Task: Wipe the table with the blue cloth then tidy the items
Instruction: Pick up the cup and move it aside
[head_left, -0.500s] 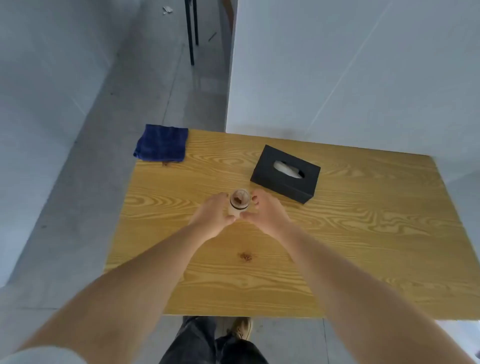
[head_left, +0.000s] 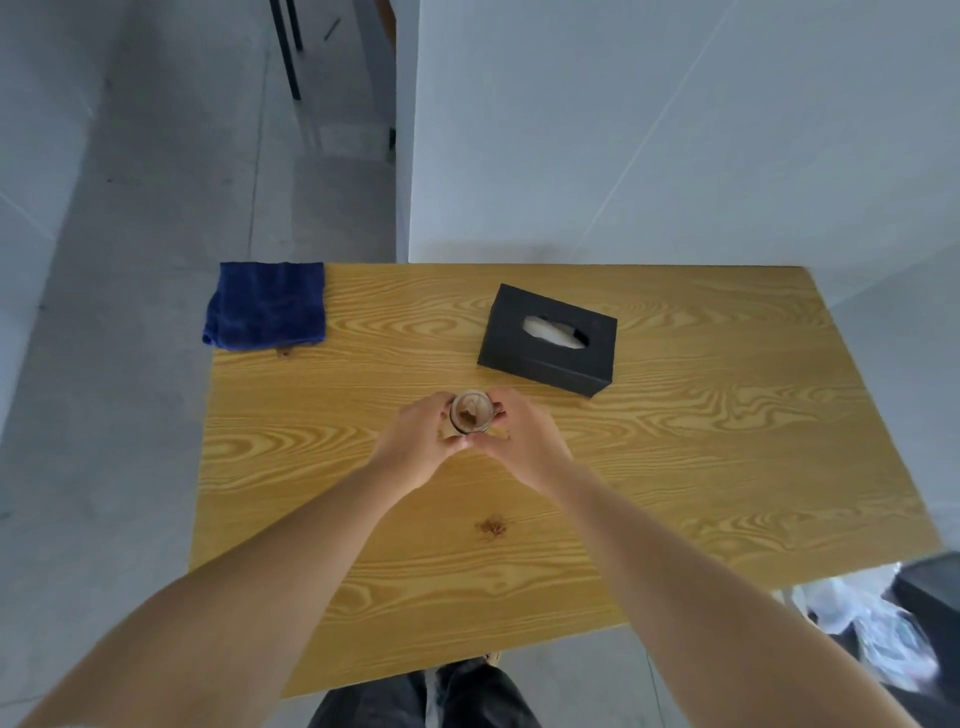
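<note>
The wooden table (head_left: 675, 467) fills the middle of the view, its grain running left to right, with grey floor (head_left: 130, 364) to the left and a pale wall (head_left: 675, 130) behind its far edge. Both bare forearms reach in from the bottom corners and meet near the table's centre.

The black tissue box (head_left: 545, 358) sits on the far half of the table, turned at a slight angle, with white tissue showing in its oval slot. It lies just beyond and to the right of the hands, apart from them.

The blue cloth (head_left: 266, 304) lies folded on the far left corner of the table, its left edge hanging a little over the side. It is well apart from both hands, and nothing touches it.

The left hand (head_left: 421, 441) and right hand (head_left: 524, 441) are cupped together around a small jar (head_left: 470, 413), fingers closed on its sides from left and right, thumbs meeting at its near side. The jar stands upright near the table's centre with brown matter visible inside through its open top. Whether its base rests on the table or is lifted just clear cannot be told.

A small brown spill (head_left: 491, 527) marks the table nearer the person than the hands, between the forearms. A smaller brown speck (head_left: 284, 352) sits just at the near edge of the cloth.
</note>
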